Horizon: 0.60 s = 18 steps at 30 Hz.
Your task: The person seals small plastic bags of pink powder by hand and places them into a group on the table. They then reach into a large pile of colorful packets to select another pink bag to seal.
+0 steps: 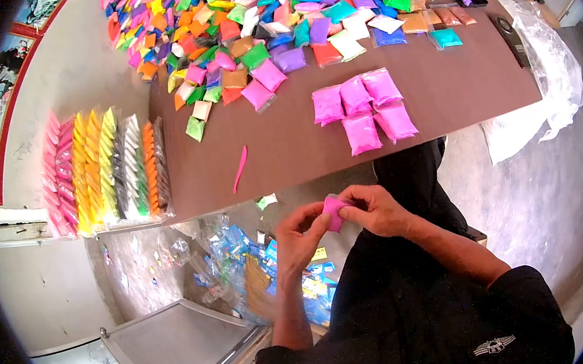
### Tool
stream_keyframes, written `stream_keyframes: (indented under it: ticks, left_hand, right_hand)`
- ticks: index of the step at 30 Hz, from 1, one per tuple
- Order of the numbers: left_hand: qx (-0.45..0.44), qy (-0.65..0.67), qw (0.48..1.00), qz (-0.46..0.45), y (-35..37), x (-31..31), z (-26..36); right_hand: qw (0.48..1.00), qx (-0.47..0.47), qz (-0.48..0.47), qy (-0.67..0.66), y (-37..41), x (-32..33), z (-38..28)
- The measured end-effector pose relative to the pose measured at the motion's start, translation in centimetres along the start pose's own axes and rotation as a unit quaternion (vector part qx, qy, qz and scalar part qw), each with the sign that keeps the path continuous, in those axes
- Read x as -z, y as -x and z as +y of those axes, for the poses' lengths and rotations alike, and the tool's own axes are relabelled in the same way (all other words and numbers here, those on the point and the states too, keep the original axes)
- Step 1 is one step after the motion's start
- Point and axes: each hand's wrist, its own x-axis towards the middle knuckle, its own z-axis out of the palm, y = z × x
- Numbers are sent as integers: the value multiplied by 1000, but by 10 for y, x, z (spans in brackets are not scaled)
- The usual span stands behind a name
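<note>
Between my two hands, just off the table's front edge, is a small pink packet (pixel 334 213). My left hand (pixel 299 236) pinches its left side with thumb and fingers. On the other side, my right hand (pixel 376 210) grips its upper right part, thumb across the front. Several pink packets (pixel 362 133) lie grouped flat on the brown table (pixel 287 140) beyond my hands. A thin pink plastic tool (pixel 240 168) rests on the table to the left of them.
A large heap of colourful packets (pixel 283 21) covers the table's far side. Rows of stacked packets (pixel 101 172) stand at the left. A dark device (pixel 508 40) and clear plastic sheeting (pixel 547 66) are at the right. Wrappers (pixel 242 257) litter the floor below.
</note>
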Motion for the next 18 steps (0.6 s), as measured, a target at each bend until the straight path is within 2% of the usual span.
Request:
stream_keyframes:
  ticks: [1,3,5,7,9,11,13,14,15,17,18]
  left_hand:
    - [4,-32,999,-36,1,-1,-1]
    - [9,-50,998,-27,4,-8,-2]
    - [-25,-72,997,24,7,-16,-5]
    - [-41,-65,997,23,10,-28,-10]
    - [-82,-106,990,52,11,-36,-21]
    - [-85,-96,991,33,12,-42,-26]
    - [-16,-32,999,24,15,-48,-23]
    - [-3,-47,999,10,15,-50,-27]
    - [-3,-50,999,6,14,-50,-31]
    - [-13,-63,998,16,15,-48,-38]
    - [-11,-66,998,11,16,-48,-40]
  right_hand:
    - [1000,11,-10,-23,3,-1,2]
    - [999,-9,-5,-32,5,4,2]
    - [998,-33,3,-47,9,3,4]
    - [988,-39,-6,-148,10,4,12]
    - [987,-60,12,-146,14,6,20]
    - [991,-33,24,-129,17,11,29]
    - [993,-4,24,-113,18,12,35]
    - [995,24,18,-92,18,13,37]
    - [995,25,22,-94,19,15,37]
    - [1000,6,-2,17,20,18,37]
    - [1000,4,3,14,20,18,39]
